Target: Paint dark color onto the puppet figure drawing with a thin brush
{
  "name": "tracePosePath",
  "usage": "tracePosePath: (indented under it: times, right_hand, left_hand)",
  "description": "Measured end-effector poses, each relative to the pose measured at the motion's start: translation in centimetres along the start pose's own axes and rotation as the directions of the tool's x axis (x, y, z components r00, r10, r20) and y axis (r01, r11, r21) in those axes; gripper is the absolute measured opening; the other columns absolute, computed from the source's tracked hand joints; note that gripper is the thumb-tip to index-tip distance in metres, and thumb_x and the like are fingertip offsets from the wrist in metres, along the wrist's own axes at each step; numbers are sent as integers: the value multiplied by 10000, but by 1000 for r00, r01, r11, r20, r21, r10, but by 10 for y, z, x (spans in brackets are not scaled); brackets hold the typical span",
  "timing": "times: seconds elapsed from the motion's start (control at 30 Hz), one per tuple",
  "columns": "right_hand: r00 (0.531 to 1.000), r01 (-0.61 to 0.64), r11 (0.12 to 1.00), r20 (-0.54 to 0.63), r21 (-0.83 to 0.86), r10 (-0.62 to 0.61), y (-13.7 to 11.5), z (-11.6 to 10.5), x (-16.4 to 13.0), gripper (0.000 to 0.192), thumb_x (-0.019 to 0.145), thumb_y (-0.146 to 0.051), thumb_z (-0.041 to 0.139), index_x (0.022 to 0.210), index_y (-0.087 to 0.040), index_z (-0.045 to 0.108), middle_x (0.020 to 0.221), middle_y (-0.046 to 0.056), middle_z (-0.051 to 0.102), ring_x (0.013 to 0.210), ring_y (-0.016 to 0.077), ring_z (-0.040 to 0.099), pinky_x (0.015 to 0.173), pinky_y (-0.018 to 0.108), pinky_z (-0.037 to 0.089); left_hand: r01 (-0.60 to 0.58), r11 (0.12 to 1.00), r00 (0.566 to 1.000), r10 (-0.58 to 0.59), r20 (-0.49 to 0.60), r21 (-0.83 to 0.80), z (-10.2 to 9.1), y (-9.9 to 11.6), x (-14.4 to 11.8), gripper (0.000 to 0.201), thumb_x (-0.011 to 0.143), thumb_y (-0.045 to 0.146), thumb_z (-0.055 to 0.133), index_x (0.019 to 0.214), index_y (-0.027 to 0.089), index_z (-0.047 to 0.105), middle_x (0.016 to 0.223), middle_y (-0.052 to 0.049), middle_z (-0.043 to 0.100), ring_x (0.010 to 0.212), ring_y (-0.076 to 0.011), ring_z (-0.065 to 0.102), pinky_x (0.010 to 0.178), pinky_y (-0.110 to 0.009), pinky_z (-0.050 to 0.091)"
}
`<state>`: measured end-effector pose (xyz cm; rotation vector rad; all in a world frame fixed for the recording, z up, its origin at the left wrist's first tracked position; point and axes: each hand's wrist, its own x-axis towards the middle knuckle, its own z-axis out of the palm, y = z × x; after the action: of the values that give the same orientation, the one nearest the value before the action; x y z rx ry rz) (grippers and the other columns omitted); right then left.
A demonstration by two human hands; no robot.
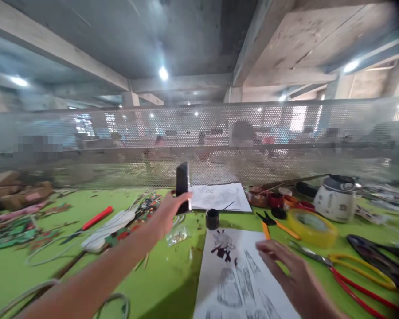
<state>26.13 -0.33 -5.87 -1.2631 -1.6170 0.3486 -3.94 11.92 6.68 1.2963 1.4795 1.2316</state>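
My left hand (168, 210) reaches out over the middle of the table, its fingers closed round a dark, upright slab that looks like a phone (182, 186). Lower right, my right hand (291, 272) is by the right edge of a printed drawing sheet (213, 274), fingers stretched out and holding nothing. Small dark brown pieces (223, 253) lie on the sheet's upper part. A small black pot (213, 219) stands just beyond the sheet. Near my right fingertips are orange-handled pliers (267, 221). Whether my right hand touches the sheet is unclear.
To the right are a roll of yellow tape (312, 228), scissors with red and yellow handles (359, 274) and a white jar (335, 199). Leftward lie a red-handled tool (98, 218), a white power strip (108, 230) and cables. A perforated metal screen (199, 164) closes the far side.
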Motion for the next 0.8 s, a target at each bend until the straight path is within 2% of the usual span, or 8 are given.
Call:
tracePosePath:
  times: [0.03, 0.07, 0.13, 0.23, 0.3, 0.43, 0.6, 0.8]
  right_hand:
    - [993, -41, 993, 116, 109, 28, -17, 4, 14, 289, 922, -464, 587, 1098, -295, 742, 1144, 93, 731, 1044, 294, 689, 893, 413, 576]
    - [982, -89, 971, 184, 222, 48, -33, 10, 25, 352, 935, -478, 558, 1180, -275, 709, 1164, 103, 728, 1031, 285, 698, 872, 413, 584]
    - [970, -150, 909, 236, 390, 59, -58, 24, 36, 459, 945, -504, 526, 1327, -266, 619, 1226, 104, 713, 1040, 271, 704, 850, 414, 592]
    - [984, -159, 821, 151, 549, 89, -75, 42, 33, 538, 953, -527, 481, 1394, -229, 557, 1340, 127, 655, 1218, 281, 628, 1011, 459, 515]
    - [988, -151, 797, 95, 584, 118, -73, 49, 28, 555, 949, -532, 484, 1388, -202, 563, 1399, 139, 611, 1309, 285, 558, 1103, 465, 433]
    - [988, -149, 792, 59, 592, 142, -59, 49, 30, 585, 926, -498, 542, 1410, -170, 539, 1391, 151, 617, 1305, 301, 564, 1102, 473, 436]
    - [994, -76, 846, -29, 528, 107, -58, 39, 34, 516, 968, -426, 501, 1411, -166, 548, 1451, 120, 570, 1370, 269, 498, 1159, 447, 367]
    - [998, -21, 908, -51, 418, 47, -71, 40, 23, 490, 987, -426, 462, 1404, -190, 561, 1438, 109, 584, 1352, 261, 519, 1121, 421, 424]
  left_hand:
    - [3, 999, 999, 0, 52, -52, 10, -3, -27, 304, 973, 338, 625, 1207, 145, 600, 1149, -89, 643, 950, -218, 659, 815, -407, 570]
    - [5, 994, 995, 6, 102, -105, 21, -8, -52, 327, 935, 334, 671, 1193, 144, 607, 1106, -84, 664, 922, -215, 667, 802, -394, 567]
    - [9, 977, 987, 25, 158, -212, 44, -17, -93, 428, 781, 317, 803, 1142, 156, 638, 1018, -86, 708, 903, -237, 683, 778, -342, 549]
    - [32, 936, 980, 40, 197, -352, 77, -29, -126, 495, 667, 364, 860, 1081, 180, 661, 1018, -115, 733, 932, -290, 700, 783, -357, 548]
    - [48, 904, 980, 41, 197, -424, 91, -34, -132, 561, 615, 366, 889, 1091, 179, 657, 1044, -134, 736, 965, -310, 699, 829, -373, 547]
    - [65, 827, 986, 35, 166, -559, 102, -39, -131, 589, 685, 424, 840, 1175, 177, 626, 1148, -137, 717, 1037, -306, 687, 905, -385, 536]
    - [115, 719, 982, 21, 187, -686, 103, -40, -123, 443, 869, 490, 664, 1179, 175, 648, 1166, -118, 718, 1086, -294, 675, 927, -399, 540]
    - [242, 624, 953, -7, 304, -743, 99, -40, -112, 407, 975, 466, 544, 1113, 120, 708, 1103, -131, 745, 1035, -272, 703, 945, -374, 541]
